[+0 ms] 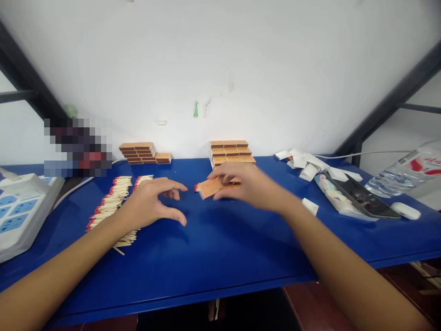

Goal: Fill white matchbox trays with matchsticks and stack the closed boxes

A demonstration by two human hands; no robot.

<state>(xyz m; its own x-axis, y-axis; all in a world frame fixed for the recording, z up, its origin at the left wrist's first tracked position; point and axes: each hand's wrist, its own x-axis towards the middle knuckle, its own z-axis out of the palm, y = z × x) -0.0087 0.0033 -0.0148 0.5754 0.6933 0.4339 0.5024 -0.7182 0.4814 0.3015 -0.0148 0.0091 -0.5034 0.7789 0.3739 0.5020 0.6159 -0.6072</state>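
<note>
Between the thumb and fingers of my right hand (237,184) is an orange-brown matchbox (211,187), slightly blurred. A few red match heads (196,187) show just left of it. Behind that hand stands a stepped stack of matchboxes (230,151), its lower part covered by my fingers. My left hand (156,200) hovers with thumb and fingers apart, holding nothing. Beside and partly under it lie long rows of red-headed matches (112,197) on the blue table (206,257). A smaller stack of matchboxes (138,153) sits against the wall at the back left.
White matchbox trays (306,161) lie in a heap at the back right. Close by are a dark phone (368,197), a plastic packet (341,202), a white mouse-like object (406,210) and a water bottle (406,168). At the left is a power strip (20,211) with cables.
</note>
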